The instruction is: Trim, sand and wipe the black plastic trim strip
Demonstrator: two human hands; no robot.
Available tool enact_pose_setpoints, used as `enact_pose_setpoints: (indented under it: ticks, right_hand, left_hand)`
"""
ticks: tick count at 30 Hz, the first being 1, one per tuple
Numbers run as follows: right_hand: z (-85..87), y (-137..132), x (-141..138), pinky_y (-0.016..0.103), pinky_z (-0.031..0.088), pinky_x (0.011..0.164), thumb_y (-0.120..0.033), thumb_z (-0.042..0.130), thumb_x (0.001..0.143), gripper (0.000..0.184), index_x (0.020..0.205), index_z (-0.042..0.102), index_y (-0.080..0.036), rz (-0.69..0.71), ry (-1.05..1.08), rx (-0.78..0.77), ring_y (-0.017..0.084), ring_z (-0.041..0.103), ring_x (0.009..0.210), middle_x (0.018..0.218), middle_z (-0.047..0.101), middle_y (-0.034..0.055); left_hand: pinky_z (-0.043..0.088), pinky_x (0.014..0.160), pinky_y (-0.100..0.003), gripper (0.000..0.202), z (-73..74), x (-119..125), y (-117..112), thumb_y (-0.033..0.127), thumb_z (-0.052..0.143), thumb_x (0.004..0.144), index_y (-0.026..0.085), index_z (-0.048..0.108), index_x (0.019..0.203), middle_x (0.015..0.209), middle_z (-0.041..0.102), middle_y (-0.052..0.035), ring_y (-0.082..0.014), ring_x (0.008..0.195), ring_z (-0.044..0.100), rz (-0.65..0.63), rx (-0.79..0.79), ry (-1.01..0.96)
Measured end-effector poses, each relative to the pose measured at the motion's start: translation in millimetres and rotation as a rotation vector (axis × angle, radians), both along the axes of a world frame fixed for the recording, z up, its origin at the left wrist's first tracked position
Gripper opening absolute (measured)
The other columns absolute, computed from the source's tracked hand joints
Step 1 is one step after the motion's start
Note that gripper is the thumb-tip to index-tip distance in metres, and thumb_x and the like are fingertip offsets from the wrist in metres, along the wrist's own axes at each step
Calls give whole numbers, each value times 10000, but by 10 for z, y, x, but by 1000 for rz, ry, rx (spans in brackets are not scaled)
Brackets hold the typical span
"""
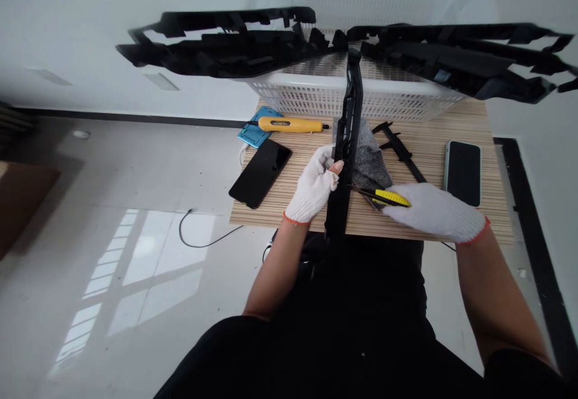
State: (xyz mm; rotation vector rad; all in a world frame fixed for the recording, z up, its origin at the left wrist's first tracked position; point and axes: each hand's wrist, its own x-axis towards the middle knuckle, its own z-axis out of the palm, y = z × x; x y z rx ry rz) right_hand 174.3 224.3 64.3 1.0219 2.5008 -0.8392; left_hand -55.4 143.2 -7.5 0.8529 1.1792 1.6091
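Note:
My left hand (316, 185), in a white knit glove with an orange cuff and a bare thumb tip, grips a long black plastic trim piece (350, 125). The piece runs lengthwise across the tabletop, its near end by my body. My right hand (431, 212), gloved the same way, is closed around a yellow and black utility knife (388, 198). The knife's tip points left, at the edge of the trim piece; whether it touches cannot be told. A grey cloth (370, 164) lies under and beside the piece.
On the wood-striped table (271, 215) lie a dark phone (261, 174), a yellow pen-shaped power tool (291, 124) over a blue box (261, 137), a black caliper (401, 151) and another phone (463, 172). Behind, a white basket (298, 95) bears several black trim pieces (235, 53) jutting sideways.

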Motion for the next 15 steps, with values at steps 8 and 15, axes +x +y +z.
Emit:
enact_pose_setpoints:
  ticks: [8, 15]
  right_hand:
    - [-27, 20, -31, 317, 446, 706, -695, 447, 1000, 537, 1058, 731, -243, 59, 70, 90, 242, 704, 834, 968, 766, 41]
    - [-97, -19, -61, 302, 395, 675, -711, 447, 1002, 544, 948, 718, -242, 89, 35, 127, 228, 674, 783, 854, 734, 41]
  left_hand:
    - [331, 458, -181, 522, 73, 5, -11, 618, 840, 792, 211, 605, 1020, 718, 428, 61, -40, 505, 343, -25, -5, -19]
    - [312, 440, -177, 461, 133, 22, -6, 560, 843, 815, 201, 567, 902, 691, 388, 69, -36, 491, 299, -57, -19, -40]
